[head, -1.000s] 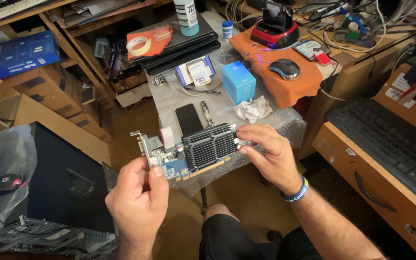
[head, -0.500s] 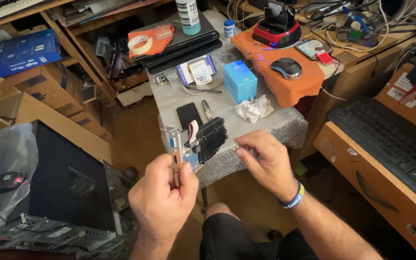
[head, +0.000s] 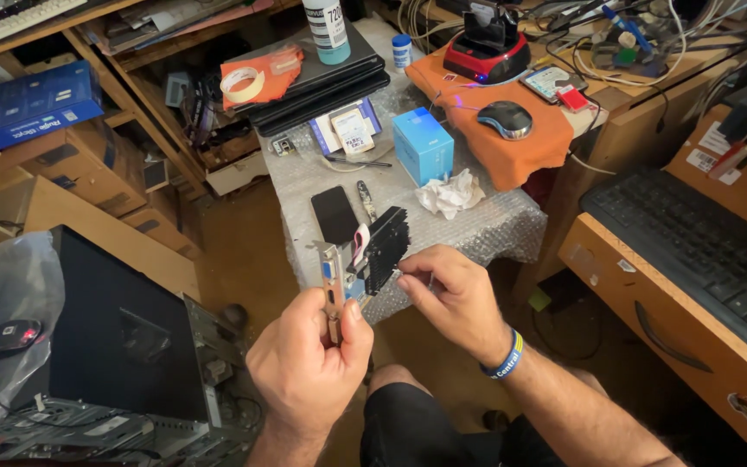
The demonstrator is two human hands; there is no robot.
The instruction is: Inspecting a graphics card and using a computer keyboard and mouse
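A blue box [head: 423, 144], crumpled tissue [head: 450, 192], perhaps a phone [head: 335, 214], lie on bubble wrap [head: 486, 229].

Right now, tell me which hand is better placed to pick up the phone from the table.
Right. The left hand grips the card by its metal bracket and carries it, while the right hand only pinches the card's far edge, and could probably let go to reach the phone.

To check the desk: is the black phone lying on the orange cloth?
No, the black phone lies on the bubble wrap; the orange cloth carries a computer mouse.
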